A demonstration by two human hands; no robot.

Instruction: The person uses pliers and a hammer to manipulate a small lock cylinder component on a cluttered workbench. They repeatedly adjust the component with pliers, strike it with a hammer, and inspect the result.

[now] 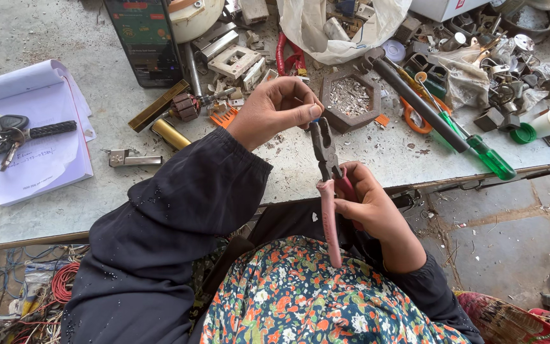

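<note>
Pliers work over a cluttered bench

Mid-frame, the right hand (367,204) grips pink-handled pliers (327,159); the left hand (278,108) pinches a small blue piece (314,119) at their tip.

One pliers (327,153), two screwdrivers (479,148)

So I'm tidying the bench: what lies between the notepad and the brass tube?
In the head view, a small metal clip lies between the notepad and the brass tube.

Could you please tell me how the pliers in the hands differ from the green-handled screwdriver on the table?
The pliers have pink grips and are held upright by the right hand; the screwdriver has a green handle and lies flat, untouched. The left hand pinches something at the pliers' tip. Both are hand tools.
</note>
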